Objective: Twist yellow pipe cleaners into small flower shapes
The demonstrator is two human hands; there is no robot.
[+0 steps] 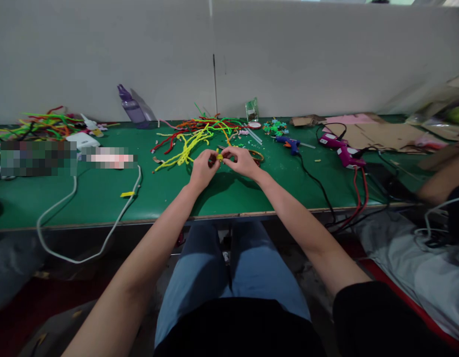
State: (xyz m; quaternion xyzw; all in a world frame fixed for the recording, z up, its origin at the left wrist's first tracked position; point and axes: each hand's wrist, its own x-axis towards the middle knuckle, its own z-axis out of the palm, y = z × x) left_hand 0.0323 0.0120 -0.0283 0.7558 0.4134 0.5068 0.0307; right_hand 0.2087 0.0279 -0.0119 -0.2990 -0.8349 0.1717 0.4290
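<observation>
My left hand (pixel 204 170) and my right hand (pixel 243 162) meet above the green table (pixel 229 196), fingertips closed on a small yellow pipe cleaner piece (pixel 219 156) between them. Its exact shape is too small to make out. Just left of my hands lies a bunch of yellow pipe cleaners (pixel 184 154). Behind it spreads a pile of red, orange and green pipe cleaners (pixel 200 125). Partly covered by my right hand is a tool with a yellowish-brown looped handle (pixel 259 155).
To the right lie a blue glue gun (pixel 289 144), magenta power sockets (pixel 349 156), cords and cardboard (pixel 378 134). Small green pieces (pixel 275 127) sit behind. A purple bottle (pixel 133 108) stands at the back wall. A white cable (pixel 116 223) hangs over the front edge. Another person's arm (pixel 443 173) is at far right.
</observation>
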